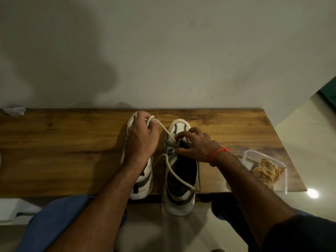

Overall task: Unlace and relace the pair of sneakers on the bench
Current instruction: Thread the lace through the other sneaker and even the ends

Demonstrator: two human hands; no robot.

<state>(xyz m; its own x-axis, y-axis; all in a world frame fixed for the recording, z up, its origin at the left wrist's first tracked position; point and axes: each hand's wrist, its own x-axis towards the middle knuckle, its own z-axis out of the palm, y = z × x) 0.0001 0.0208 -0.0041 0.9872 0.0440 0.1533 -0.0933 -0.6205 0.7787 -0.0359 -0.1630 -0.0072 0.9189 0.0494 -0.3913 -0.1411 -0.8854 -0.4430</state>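
Sneakers (179, 168) on bench (72, 151), left hand (141, 139) gripping taut lace (164, 130), right hand (195, 145) pinching eyelets.

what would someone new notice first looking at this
First, the two hands at the middle of the wooden bench: the left hand pulls a pale lace taut over the left sneaker, while the right hand works at the eyelets of the right sneaker. Next, a red thread band on the right wrist, and a clear bag of tan cord at the bench's right end.

Hands (141, 137) on laced sneakers (179, 160)
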